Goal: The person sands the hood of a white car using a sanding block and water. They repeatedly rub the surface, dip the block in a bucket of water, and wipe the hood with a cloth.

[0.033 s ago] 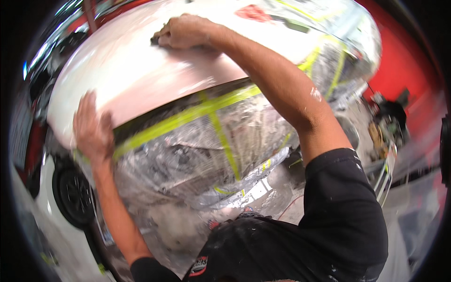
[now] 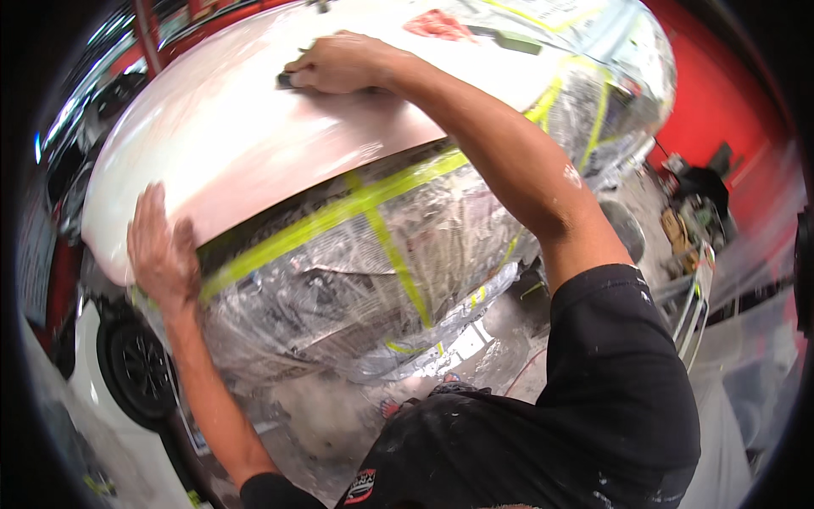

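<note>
A pale, pinkish-white car hood [image 2: 246, 144] fills the upper part of the view. My right hand [image 2: 348, 64] presses on its upper surface, fingers wrapped over a small dark block [image 2: 285, 81]. Most of that block is hidden under the hand. Fingers stretched out, my left hand [image 2: 165, 254] lies on the hood's near left edge and holds nothing. Farther right on the hood lie a crumpled red cloth [image 2: 437, 25] and a long green block [image 2: 517, 42].
Yellow-green tape [image 2: 365, 199] and clear plastic sheeting [image 2: 297, 297] over printed paper cover the car below the hood. A white car with a dark wheel [image 2: 142, 360] stands at left. Right, a red wall [image 2: 721, 102], assorted items on the floor and a metal frame [image 2: 699, 297].
My right hand has slid slightly rightward over the hood with the block, nearer the red cloth. The whole view has shifted a little. My left hand stays on the hood's edge.
</note>
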Tool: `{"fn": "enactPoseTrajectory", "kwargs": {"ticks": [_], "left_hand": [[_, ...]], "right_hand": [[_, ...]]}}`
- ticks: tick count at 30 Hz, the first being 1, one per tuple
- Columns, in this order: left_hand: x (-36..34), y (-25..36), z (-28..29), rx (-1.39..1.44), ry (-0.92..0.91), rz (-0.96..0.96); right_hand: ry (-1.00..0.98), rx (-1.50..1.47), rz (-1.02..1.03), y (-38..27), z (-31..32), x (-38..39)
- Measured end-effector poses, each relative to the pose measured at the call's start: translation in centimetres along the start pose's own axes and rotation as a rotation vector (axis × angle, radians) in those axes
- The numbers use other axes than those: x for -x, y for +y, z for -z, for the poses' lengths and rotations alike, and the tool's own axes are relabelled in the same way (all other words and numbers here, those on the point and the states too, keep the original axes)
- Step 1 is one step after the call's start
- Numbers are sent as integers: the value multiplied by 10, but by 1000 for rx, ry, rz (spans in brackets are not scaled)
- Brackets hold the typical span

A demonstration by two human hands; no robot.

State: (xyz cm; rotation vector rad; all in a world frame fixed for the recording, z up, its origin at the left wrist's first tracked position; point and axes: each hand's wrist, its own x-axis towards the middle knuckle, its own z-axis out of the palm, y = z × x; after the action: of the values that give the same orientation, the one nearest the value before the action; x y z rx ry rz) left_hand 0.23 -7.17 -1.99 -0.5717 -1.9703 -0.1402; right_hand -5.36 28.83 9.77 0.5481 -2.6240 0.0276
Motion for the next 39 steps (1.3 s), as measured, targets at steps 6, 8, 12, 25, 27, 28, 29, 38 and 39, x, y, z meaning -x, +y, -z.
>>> {"fn": "enactPoseTrajectory", "kwargs": {"ticks": [6, 8, 12, 25, 27, 28, 29, 38, 39], "left_hand": [[-17, 28, -27, 105, -1, 49], [-13, 20, -18, 70, -19, 50], [-6, 13, -3, 79, -33, 15], [-12, 19, -1, 92, -78, -3], [-11, 20, 3, 79, -106, 23], [-14, 26, 2, 75, -106, 41], [-18, 38, 0, 108, -106, 22], [-100, 230, -60, -4, -158, -141], [-110, 252, -71, -50, -163, -156]], "right_hand": [[42, 163, -708, 207, 62, 149], [28, -20, -626, 121, 60, 154], [309, 93, -198, 11, 9, 190], [539, 135, -321, 98, -10, 260], [568, 169, -307, 119, -14, 269], [599, 202, -314, 154, -6, 271], [572, 123, -406, 186, 9, 270], [545, 25, -445, 271, 47, 282], [616, -3, -384, 261, 42, 297]]}}
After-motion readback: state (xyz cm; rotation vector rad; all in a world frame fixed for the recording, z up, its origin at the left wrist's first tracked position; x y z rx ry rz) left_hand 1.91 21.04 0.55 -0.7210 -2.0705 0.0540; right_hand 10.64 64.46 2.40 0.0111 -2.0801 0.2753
